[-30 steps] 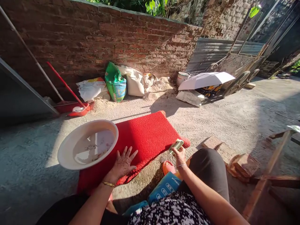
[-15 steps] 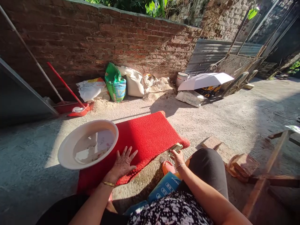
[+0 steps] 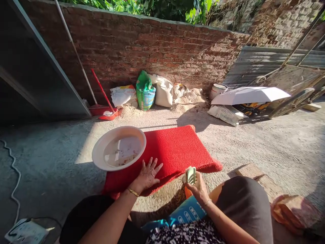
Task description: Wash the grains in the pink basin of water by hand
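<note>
My left hand (image 3: 149, 174) lies flat with fingers spread on a red, nubbly mat (image 3: 177, 145). At the mat's near edge, my right hand (image 3: 199, 189) grips a pale green scrubbing brush (image 3: 191, 176), its slotted plastic back facing me. Bristles are barely visible on the brush's far side. A wide, pale basin (image 3: 100, 157) of water stands on the mat's left part, just beyond my left hand. Small bits float in the water. Below the mat, a blue printed plastic sheet or bag (image 3: 185, 211) covers part of my lap.
Along the brick wall (image 3: 122, 51) stand a green sack (image 3: 145, 93), a white sack (image 3: 164, 93) and a red dustpan (image 3: 110, 115). A white umbrella (image 3: 248, 95) shelters things at right. Bricks (image 3: 264, 183) lie by my right knee; a cable (image 3: 15, 179) runs along the left.
My right hand has drawn the brush back from the mat's corner and tipped it up. My left hand stays on the mat. The camera view has turned left.
</note>
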Demonstrator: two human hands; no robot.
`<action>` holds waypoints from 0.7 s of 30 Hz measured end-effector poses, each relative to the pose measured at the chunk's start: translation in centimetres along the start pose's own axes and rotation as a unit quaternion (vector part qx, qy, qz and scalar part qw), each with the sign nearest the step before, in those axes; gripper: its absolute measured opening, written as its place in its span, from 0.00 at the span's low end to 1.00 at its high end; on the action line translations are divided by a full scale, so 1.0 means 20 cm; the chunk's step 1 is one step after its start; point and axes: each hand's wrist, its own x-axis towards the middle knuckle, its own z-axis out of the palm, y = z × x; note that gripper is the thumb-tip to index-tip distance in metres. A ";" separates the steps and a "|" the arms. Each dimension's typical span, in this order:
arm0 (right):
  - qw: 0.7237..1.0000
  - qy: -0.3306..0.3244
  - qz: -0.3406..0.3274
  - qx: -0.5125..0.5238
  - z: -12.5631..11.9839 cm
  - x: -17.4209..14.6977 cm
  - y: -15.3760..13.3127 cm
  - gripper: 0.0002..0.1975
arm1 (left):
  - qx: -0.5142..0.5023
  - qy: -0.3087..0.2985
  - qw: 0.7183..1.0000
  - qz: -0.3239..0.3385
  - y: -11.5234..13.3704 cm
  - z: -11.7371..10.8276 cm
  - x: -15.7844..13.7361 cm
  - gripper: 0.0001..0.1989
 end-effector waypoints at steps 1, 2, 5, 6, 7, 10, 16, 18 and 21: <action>0.998 -0.025 -0.033 -0.053 0.03 -0.01 -0.04 0.30 | 0.005 0.004 1.000 -0.007 0.00 0.00 0.00 0.39; 0.991 -0.043 -0.065 -0.110 0.06 -0.03 -0.09 0.31 | 0.011 0.008 1.000 -0.011 0.00 0.01 0.00 0.38; 0.959 -0.064 -0.133 -0.243 0.12 -0.02 -0.17 0.32 | 0.030 0.019 0.999 -0.004 -0.01 0.04 0.01 0.38; 0.948 -0.069 -0.147 -0.272 0.12 0.00 -0.18 0.32 | 0.036 0.023 0.999 -0.001 -0.02 0.05 0.02 0.38; 0.941 -0.069 -0.153 -0.295 0.09 0.03 -0.18 0.33 | 0.042 0.024 0.999 -0.001 -0.02 0.05 0.03 0.37; 0.940 -0.022 -0.081 -0.331 -0.12 0.14 -0.15 0.35 | 0.055 0.021 0.998 -0.011 -0.04 0.06 0.06 0.36; 0.962 0.094 0.105 -0.236 -0.54 0.26 -0.10 0.32 | 0.071 0.002 0.997 -0.021 -0.05 0.07 0.09 0.37; 0.965 0.089 0.040 -0.242 -0.49 0.26 -0.15 0.36 | 0.086 -0.005 0.996 -0.038 -0.05 0.09 0.10 0.37; 0.962 0.032 -0.071 -0.262 -0.24 0.25 -0.28 0.39 | 0.101 -0.007 0.993 -0.052 -0.03 0.09 0.11 0.37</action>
